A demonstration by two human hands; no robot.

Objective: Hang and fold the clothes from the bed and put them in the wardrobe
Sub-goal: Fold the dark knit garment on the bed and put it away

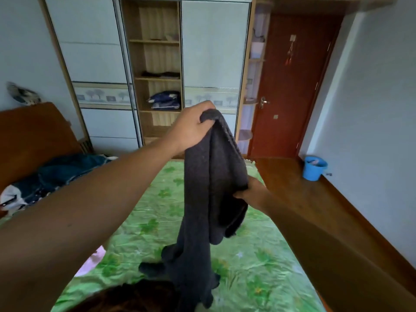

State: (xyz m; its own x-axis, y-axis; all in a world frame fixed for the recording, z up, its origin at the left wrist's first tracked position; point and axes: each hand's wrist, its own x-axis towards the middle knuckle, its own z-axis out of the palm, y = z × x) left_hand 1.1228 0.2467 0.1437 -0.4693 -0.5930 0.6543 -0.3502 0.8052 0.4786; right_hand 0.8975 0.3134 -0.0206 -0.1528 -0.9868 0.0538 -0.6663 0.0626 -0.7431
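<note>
The dark sweater (202, 188) hangs over the green bed (258, 266); the left hand (193, 127), arm stretched forward, bunches its top edge in curled fingers at 12 o'clock; the right hand (254, 194) pinches its side at 3 o'clock; the wardrobe (155, 64) stands open beyond.

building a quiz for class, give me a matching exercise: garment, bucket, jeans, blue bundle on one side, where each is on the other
1 garment
2 bucket
3 jeans
4 blue bundle

a wardrobe shelf
b floor by the wall
c gripped by left hand and right hand
d bed, near the headboard

Pairs: 1-c, 2-b, 3-d, 4-a
</note>
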